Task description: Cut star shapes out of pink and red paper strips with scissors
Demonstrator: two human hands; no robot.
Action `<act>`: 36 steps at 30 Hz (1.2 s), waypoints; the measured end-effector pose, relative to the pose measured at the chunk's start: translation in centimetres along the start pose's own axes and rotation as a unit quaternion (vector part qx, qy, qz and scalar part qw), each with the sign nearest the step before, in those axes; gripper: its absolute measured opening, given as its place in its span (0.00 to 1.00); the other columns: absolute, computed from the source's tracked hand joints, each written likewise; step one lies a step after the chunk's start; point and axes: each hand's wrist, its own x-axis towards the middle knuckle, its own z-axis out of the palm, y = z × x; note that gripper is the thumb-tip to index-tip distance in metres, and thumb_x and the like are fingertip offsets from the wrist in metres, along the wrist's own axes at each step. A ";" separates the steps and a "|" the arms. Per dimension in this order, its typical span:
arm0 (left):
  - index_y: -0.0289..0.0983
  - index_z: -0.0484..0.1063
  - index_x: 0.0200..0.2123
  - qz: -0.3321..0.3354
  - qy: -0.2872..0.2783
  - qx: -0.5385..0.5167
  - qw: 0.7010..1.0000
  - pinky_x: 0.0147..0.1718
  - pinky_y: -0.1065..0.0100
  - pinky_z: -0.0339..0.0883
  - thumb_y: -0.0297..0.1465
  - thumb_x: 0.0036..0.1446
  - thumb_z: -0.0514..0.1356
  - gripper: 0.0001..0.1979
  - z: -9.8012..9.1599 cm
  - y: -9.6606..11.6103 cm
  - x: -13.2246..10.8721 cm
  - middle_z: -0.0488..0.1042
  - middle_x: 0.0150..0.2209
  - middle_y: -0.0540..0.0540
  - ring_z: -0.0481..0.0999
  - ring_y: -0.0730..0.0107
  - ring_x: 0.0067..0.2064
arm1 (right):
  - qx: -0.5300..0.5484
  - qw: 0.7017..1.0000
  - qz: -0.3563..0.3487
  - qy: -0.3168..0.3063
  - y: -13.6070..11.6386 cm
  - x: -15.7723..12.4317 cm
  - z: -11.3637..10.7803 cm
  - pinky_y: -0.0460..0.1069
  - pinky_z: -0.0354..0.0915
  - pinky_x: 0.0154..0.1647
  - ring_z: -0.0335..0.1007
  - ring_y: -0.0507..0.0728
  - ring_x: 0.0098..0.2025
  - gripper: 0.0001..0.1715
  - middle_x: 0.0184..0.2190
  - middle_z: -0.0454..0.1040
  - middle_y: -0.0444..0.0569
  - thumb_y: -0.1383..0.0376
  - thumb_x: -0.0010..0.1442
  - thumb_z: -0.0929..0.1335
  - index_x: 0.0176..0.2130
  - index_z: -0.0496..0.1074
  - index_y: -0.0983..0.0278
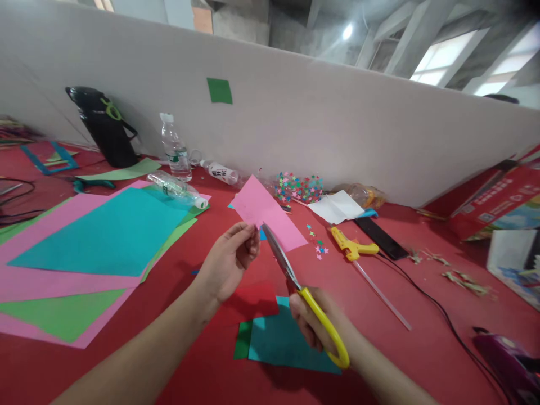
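Note:
My left hand [232,256] is closed in a pinch at the near edge of a pink sheet of paper [270,211]. The exact grip is partly hidden behind my fingers. My right hand [314,318] grips scissors [324,323] by their yellow handles. Their blades look nearly closed and point up and left, with the tips beside my left fingertips and in front of the pink paper. Beneath my hands lie a red sheet [248,301], a blue sheet [287,343] and a dark green piece [242,340] on the red table.
Large coloured sheets [101,236] spread at left, with a plastic bottle [179,189] on them. A black flask [105,129] and upright water bottle [175,152] stand behind. Right are a yellow glue gun [351,245] with a trailing cord, a black phone [382,237] and star confetti [299,187].

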 end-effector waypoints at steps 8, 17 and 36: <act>0.38 0.65 0.26 0.199 0.007 0.290 0.936 0.26 0.74 0.60 0.29 0.59 0.58 0.09 -0.4 0.5 -0.1 0.67 0.21 0.55 0.65 0.78 0.24 | -0.027 0.999 -0.001 -0.033 0.6 0.0 -0.9 0.40 0.50 0.10 0.50 0.45 0.10 0.25 0.10 0.58 0.34 0.43 0.58 0.61 0.27 0.60 0.62; 0.38 0.63 0.25 0.240 -0.012 0.394 0.887 0.27 0.72 0.60 0.28 0.61 0.54 0.11 -0.7 1.2 -0.1 0.65 0.22 0.55 0.65 0.77 0.26 | -0.056 0.997 0.015 -0.051 -0.3 -0.3 -1.5 0.40 0.49 0.11 0.50 0.46 0.11 0.26 0.10 0.57 0.35 0.42 0.57 0.60 0.27 0.60 0.61; 0.38 0.65 0.25 0.203 -0.034 0.365 0.908 0.25 0.73 0.59 0.28 0.58 0.55 0.09 -1.1 1.7 0.3 0.66 0.21 0.55 0.65 0.78 0.23 | -0.065 0.995 0.058 -0.054 -1.3 -0.6 -1.4 0.40 0.46 0.08 0.45 0.45 0.07 0.26 0.06 0.55 0.34 0.42 0.55 0.58 0.25 0.58 0.60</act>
